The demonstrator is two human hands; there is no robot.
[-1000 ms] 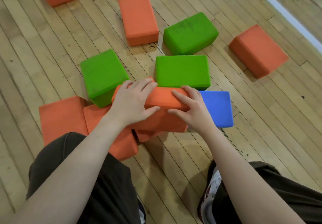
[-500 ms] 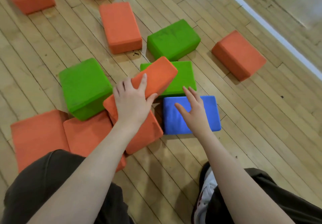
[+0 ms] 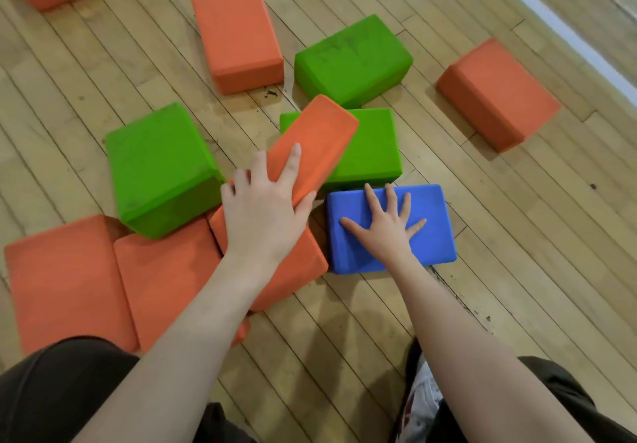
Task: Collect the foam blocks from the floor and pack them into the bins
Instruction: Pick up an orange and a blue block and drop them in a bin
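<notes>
My left hand (image 3: 265, 215) grips the tilted orange foam block (image 3: 312, 146); my right hand (image 3: 386, 232) presses flat, fingers spread, on the blue foam block (image 3: 431, 208). Both blocks look light and compressible; I grasp across the short sides.

I can read no text, label, brand or number anywhere in front of me. The foam blocks around my hands show plain orange, green and blue faces with no print; the dark smudges on the far green block (image 3: 353, 60) are scuffs, not letters. The wooden floor (image 3: 517, 235) carries only a pale painted line (image 3: 565, 32) along its far edge, with no words or signs on it.
</notes>
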